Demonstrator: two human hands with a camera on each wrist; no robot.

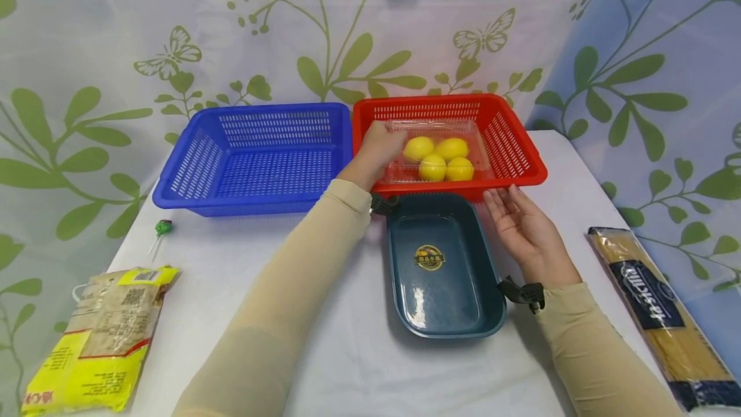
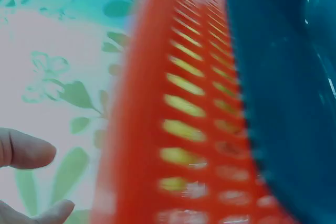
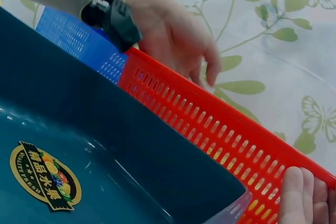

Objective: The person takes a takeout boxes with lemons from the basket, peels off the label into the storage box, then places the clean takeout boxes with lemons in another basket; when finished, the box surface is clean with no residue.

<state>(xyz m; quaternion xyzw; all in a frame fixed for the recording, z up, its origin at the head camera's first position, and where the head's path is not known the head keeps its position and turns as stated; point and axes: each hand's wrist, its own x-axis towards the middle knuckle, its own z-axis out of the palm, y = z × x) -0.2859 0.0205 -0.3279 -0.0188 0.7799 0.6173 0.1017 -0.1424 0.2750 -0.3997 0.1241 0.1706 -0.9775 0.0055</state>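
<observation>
A red basket [image 1: 515, 147] holds a clear plastic box [image 1: 399, 171] with several yellow lemons [image 1: 433, 168] inside. My left hand [image 1: 377, 150] reaches over the basket's left part, beside the box's left edge; its thumb [image 2: 29, 149] and a finger stand apart in the left wrist view, nothing visible between them. My right hand [image 1: 528, 230] is palm up at the basket's front right, its straight fingers [image 3: 294, 192] right at the slotted front wall. Between my arms lies a dark teal tray [image 1: 446, 230] with a round gold-and-black label, close against the basket's front.
A blue basket [image 1: 266, 201] stands left of the red one. Along the table's left side lie a green lollipop [image 1: 164, 227] and a yellow food bag [image 1: 110, 333]. A long pasta pack [image 1: 654, 307] lies at the right edge. Patterned cloth [image 1: 324, 31] hangs behind.
</observation>
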